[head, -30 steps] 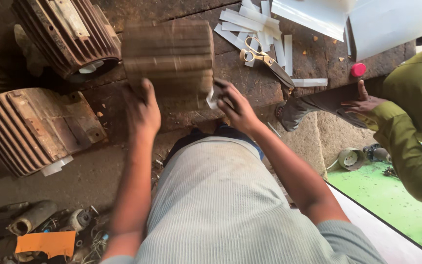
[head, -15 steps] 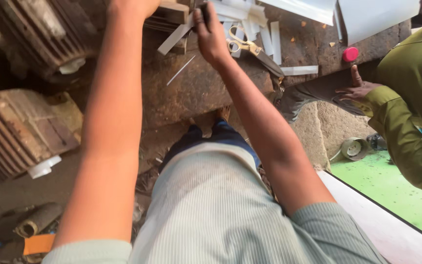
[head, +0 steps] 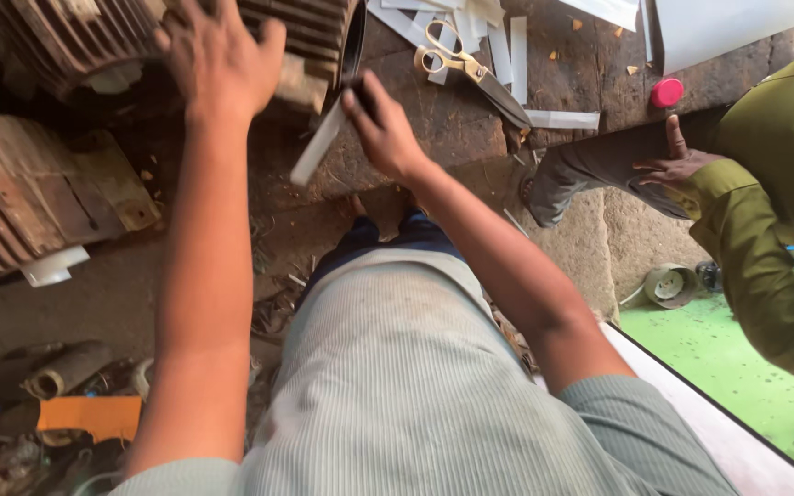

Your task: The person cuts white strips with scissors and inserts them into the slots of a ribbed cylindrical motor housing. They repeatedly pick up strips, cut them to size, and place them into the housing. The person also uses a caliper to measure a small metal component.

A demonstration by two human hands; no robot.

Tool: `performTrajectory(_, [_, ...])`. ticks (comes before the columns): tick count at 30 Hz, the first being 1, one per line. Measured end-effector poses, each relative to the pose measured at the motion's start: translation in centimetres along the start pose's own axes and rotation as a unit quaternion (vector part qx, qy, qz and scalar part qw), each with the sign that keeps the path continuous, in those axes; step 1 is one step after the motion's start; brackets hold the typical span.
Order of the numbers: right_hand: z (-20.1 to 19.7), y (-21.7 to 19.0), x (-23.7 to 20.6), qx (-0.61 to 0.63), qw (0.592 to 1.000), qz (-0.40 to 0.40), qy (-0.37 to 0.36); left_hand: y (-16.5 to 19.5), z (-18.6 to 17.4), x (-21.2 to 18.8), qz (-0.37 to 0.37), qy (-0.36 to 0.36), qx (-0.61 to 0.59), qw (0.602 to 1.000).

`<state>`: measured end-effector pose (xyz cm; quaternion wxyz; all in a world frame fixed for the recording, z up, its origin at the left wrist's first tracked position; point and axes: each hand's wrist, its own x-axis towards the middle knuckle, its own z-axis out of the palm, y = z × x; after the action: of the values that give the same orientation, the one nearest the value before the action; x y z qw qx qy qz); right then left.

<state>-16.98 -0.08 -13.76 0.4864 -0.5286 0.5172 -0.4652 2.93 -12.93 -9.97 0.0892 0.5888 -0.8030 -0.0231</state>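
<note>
A ribbed motor housing [head: 20, 197] lay at the far left. My left hand [head: 218, 60] spread open, flat on another finned motor housing [head: 300, 37]. My right hand [head: 383, 133] pinched a white paper strip [head: 317, 144] beside it. Scissors [head: 470, 69] lay beyond; another person's hand [head: 668, 165] rested rightmost.

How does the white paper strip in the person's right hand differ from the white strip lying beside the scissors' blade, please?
The held white paper strip hangs tilted in the right hand, off the stone; the white strip on the slab lies flat and level by the scissors, untouched. Both are narrow, white and similar in width.
</note>
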Motion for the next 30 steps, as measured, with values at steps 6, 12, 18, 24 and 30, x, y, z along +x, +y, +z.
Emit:
performTrajectory(6, [-0.7, -2.3, -6.6, 0.024, 0.988, 0.041, -0.148, -0.1, -2.2, -9.2, 0.005, -0.003, -0.012, 1.000])
performTrajectory(12, [-7.9, -3.4, -8.1, -0.056, 0.995, 0.063, -0.047, 1.7, -2.4, -11.1, 0.033, 0.160, -0.126, 0.979])
performTrajectory(18, [-11.7, -6.7, -11.1, -0.065, 0.997, -0.020, -0.042, 12.8, -5.1, -16.4, 0.083, 0.091, -0.281, 0.952])
performTrajectory(24, [-12.8, -10.3, -11.2, -0.134, 0.985, -0.097, -0.054, 18.8, -8.9, -16.8, 0.046, 0.013, -0.403, 0.914])
performTrajectory(30, [-13.7, -11.9, -12.3, -0.144, 0.979, -0.127, -0.071, 19.7, -9.3, -16.7, 0.083, 0.034, -0.419, 0.903])
